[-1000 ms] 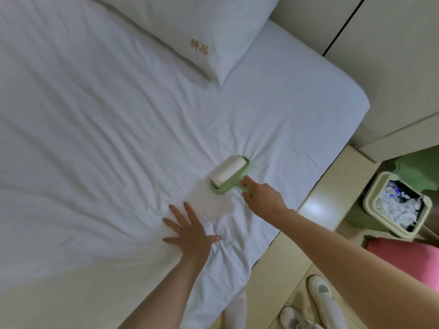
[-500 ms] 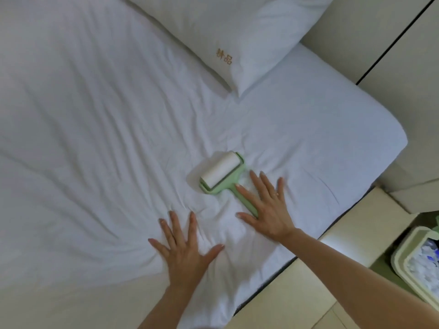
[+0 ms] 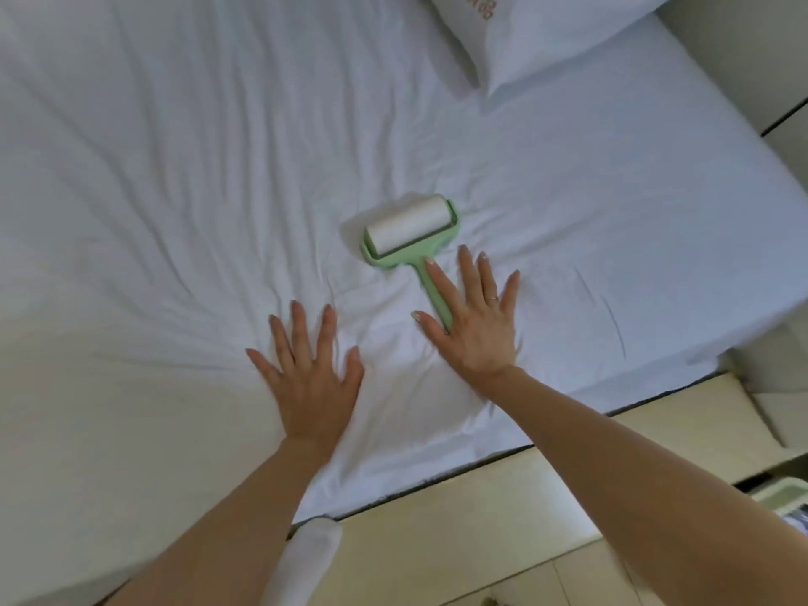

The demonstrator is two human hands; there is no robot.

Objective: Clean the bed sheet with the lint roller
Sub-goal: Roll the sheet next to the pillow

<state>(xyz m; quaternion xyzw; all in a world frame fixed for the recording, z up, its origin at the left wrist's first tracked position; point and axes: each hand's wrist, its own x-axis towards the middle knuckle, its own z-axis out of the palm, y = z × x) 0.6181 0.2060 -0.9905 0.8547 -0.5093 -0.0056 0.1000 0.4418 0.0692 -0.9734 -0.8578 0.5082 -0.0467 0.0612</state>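
Note:
A green lint roller (image 3: 411, 235) with a white roll lies flat on the wrinkled white bed sheet (image 3: 175, 190), its handle pointing toward me. My right hand (image 3: 474, 319) lies flat with straight, spread fingers; its index finger and palm rest over the handle. My left hand (image 3: 308, 371) presses flat on the sheet to the left of the roller, fingers spread, not touching it.
A white pillow (image 3: 538, 32) with gold lettering lies at the head of the bed, top right. The bed's near edge meets a pale wooden floor (image 3: 503, 531). A white-socked foot (image 3: 301, 566) shows at the bottom. A bin's rim (image 3: 782, 496) peeks in at the right.
My right hand let go of the roller's handle and flattened over it. Both hands now lie spread on the sheet, and the camera has moved closer over the bed.

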